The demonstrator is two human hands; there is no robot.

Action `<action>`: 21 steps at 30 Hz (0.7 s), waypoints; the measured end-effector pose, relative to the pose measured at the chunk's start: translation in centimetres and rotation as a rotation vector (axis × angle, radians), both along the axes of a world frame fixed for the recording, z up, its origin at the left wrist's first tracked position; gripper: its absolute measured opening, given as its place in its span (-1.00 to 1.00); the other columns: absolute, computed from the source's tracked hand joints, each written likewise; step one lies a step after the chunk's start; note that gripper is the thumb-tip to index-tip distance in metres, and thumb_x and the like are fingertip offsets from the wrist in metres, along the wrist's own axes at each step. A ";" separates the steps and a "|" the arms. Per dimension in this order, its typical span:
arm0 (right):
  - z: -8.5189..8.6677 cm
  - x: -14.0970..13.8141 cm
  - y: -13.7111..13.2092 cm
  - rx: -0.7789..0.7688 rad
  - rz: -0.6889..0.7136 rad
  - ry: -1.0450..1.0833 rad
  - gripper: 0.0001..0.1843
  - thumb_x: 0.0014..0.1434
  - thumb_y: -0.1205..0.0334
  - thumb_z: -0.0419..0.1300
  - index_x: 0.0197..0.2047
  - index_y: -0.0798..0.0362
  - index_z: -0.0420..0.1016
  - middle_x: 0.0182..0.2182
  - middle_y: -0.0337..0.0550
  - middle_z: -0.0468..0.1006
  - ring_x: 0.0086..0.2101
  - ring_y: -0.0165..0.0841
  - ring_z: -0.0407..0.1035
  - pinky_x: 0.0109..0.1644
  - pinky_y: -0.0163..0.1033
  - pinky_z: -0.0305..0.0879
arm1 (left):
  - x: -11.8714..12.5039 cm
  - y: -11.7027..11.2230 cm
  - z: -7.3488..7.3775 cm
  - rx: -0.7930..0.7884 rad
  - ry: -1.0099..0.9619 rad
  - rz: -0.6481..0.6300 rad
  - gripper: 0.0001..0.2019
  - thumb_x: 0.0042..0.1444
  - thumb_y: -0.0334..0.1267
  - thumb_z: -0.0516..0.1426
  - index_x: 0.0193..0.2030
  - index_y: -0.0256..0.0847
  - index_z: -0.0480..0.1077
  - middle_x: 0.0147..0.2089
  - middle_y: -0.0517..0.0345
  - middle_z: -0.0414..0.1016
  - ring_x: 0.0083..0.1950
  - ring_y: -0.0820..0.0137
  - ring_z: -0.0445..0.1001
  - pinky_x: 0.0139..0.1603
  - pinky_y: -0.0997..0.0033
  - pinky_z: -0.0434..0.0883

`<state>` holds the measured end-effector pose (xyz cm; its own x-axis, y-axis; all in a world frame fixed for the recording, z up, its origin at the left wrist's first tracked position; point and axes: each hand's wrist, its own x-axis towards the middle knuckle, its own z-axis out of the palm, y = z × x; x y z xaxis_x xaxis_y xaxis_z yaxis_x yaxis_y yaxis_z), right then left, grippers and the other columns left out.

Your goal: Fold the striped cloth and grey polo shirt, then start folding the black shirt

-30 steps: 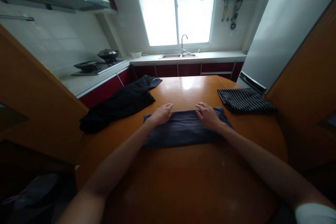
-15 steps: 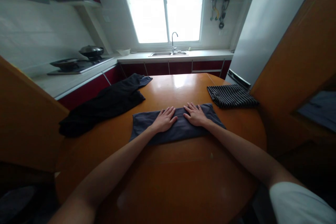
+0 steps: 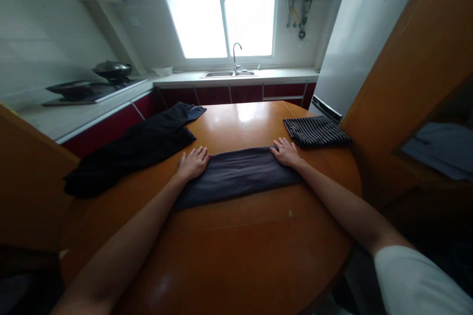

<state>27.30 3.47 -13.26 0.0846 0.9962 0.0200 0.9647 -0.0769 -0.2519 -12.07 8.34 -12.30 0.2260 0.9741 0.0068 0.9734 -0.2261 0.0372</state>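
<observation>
A dark grey-blue folded cloth garment (image 3: 240,173) lies flat as a long strip on the wooden table (image 3: 236,256); its exact kind I cannot tell. My left hand (image 3: 194,162) rests open on its far left corner, fingers stretched out. At the far right corner lies my right hand (image 3: 286,151), also open, with the palm down and the thumb along the edge. Faint creases run lengthwise across the cloth between the two hands. Neither hand grips or lifts it.
Black trousers or a similar dark garment (image 3: 136,147) spread over the table's left side. A folded black-and-white striped cloth (image 3: 317,131) lies at the right. Beyond the table are a counter with a sink (image 3: 229,74), a stove with pans (image 3: 113,70) and a fridge (image 3: 354,34).
My hands have slid apart from the middle of the cloth, the left one to the left end and the right one to the right end. The view has shifted slightly rightward.
</observation>
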 end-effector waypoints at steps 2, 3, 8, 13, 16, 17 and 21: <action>0.1 -0.1 -0.1 -0.004 0.005 0.000 -0.28 0.43 -0.18 -0.18 0.48 0.06 0.10 0.48 0.03 -0.05 0.44 -0.17 -0.24 0.46 0.11 -0.31 | -1.0 0.5 0.2 -0.022 -0.021 0.046 -0.36 0.42 0.06 -0.30 0.51 -0.15 0.03 0.56 -0.02 -0.09 0.54 -0.01 -0.07 0.43 -0.34 -0.10; 0.2 -0.1 -0.1 -0.005 0.011 0.001 -0.27 0.43 -0.18 -0.18 0.48 0.07 0.10 0.48 0.04 -0.05 0.44 -0.16 -0.24 0.46 0.10 -0.30 | -1.3 0.6 0.4 -0.034 -0.034 0.059 -0.36 0.42 0.06 -0.30 0.51 -0.16 0.04 0.56 -0.03 -0.09 0.54 -0.03 -0.07 0.42 -0.37 -0.10; 0.8 -0.5 -0.6 0.018 -0.007 -0.028 -0.28 0.44 -0.14 -0.15 0.46 0.15 0.13 0.47 0.16 -0.04 0.44 -0.07 -0.24 0.44 0.19 -0.32 | 0.5 -0.3 1.9 0.075 -0.032 0.028 -0.36 0.42 0.05 -0.24 0.49 -0.25 0.09 0.52 -0.16 0.01 0.52 -0.09 -0.05 0.42 -0.40 -0.15; 1.7 -3.9 -2.4 0.237 0.101 -0.058 -0.37 0.44 0.07 -0.11 0.44 0.23 0.15 0.46 0.16 -0.04 0.44 -0.11 -0.25 0.46 0.16 -0.39 | 7.5 -5.2 2.2 0.129 -0.107 -0.278 -0.40 0.43 0.02 -0.20 0.50 -0.19 0.05 0.53 -0.06 0.01 0.54 0.11 -0.04 0.49 -0.14 -0.08; 1.5 -7.3 -4.2 0.254 0.279 0.012 -0.38 0.43 0.13 -0.16 0.46 0.20 0.12 0.46 0.06 0.00 0.44 -0.19 -0.19 0.47 0.06 -0.28 | 10.7 -8.0 1.2 0.043 -0.106 -0.441 -0.41 0.43 -0.08 -0.20 0.52 -0.23 -0.01 0.55 -0.03 -0.07 0.56 0.16 -0.11 0.50 -0.11 -0.08; 1.3 -8.4 -4.8 0.229 0.334 0.026 -0.37 0.42 0.14 -0.17 0.46 0.20 0.11 0.46 0.05 0.01 0.43 -0.20 -0.17 0.47 0.05 -0.26 | 11.2 -8.6 0.8 0.021 -0.097 -0.467 -0.41 0.42 -0.12 -0.20 0.52 -0.25 -0.02 0.56 -0.03 -0.10 0.56 0.16 -0.13 0.50 -0.12 -0.09; 0.4 -10.5 -6.0 0.100 0.426 0.033 -0.33 0.39 0.14 -0.12 0.49 0.21 0.04 0.46 0.04 0.00 0.43 -0.18 -0.16 0.46 0.09 -0.22 | 11.5 -9.4 0.0 -0.019 -0.092 -0.466 -0.40 0.41 -0.18 -0.23 0.54 -0.30 -0.10 0.57 -0.03 -0.17 0.57 0.19 -0.20 0.50 -0.08 -0.09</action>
<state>16.80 -2.56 -12.81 -0.3314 0.9355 0.1223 0.8963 0.3526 -0.2690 -0.57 -1.06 -12.30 0.6383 0.7691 0.0305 0.7608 -0.6364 0.1272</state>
